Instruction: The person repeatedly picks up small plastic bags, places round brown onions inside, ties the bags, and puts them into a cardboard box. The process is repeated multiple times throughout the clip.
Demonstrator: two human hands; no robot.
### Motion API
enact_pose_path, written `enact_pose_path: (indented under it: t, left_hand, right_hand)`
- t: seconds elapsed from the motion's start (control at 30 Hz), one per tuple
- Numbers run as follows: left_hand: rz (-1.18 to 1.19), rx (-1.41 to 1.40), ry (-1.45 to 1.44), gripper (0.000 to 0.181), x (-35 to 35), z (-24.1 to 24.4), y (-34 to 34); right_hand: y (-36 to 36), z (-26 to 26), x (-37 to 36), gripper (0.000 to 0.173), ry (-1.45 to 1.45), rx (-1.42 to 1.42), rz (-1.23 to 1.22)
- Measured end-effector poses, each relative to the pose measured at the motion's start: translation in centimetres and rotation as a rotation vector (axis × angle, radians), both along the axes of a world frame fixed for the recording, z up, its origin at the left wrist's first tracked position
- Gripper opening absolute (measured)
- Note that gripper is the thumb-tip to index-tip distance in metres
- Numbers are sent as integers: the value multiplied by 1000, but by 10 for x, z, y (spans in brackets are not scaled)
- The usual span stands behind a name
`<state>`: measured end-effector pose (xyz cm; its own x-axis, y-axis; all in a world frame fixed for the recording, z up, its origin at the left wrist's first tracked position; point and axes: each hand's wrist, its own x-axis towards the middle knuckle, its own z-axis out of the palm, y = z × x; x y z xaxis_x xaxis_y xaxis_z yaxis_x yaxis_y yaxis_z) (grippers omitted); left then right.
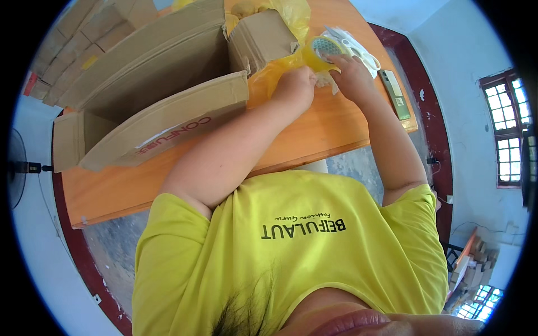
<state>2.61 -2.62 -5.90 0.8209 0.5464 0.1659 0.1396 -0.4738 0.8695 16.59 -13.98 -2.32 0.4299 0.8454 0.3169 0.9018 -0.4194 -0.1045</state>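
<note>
A wide roll of clear yellow packing tape (310,59) stands on edge at the far right part of the orange table. My right hand (355,77) has its fingers over the roll's near rim and the thumb below it. Just to the left, my left hand (294,87) is curled with its fingertips close together, beside the roll and over a yellow plastic bag (269,77). Whether it pinches tape or film is hidden. White-handled scissors (357,48) lie on white plastic behind my right hand. Crumpled clear plastic (324,80) shows between the hands.
A large open cardboard box (201,98) covers the left of the table (311,130). A smaller carton (262,35) stands beyond it, near the yellow plastic. A green phone (394,94) lies near the right edge. Stacked cartons (88,46) rise at the back left.
</note>
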Motion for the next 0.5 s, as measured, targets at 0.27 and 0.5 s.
enact_pose_path:
  t: [0.27,0.5]
  left_hand:
    - [-125,388,-114,11,-52,12,0]
    - [-252,589,4,7,-108,8,8]
  right_hand:
    - [1,-11,9,26,3,-42,-24]
    - [2,-9,4,26,8,-16,-24]
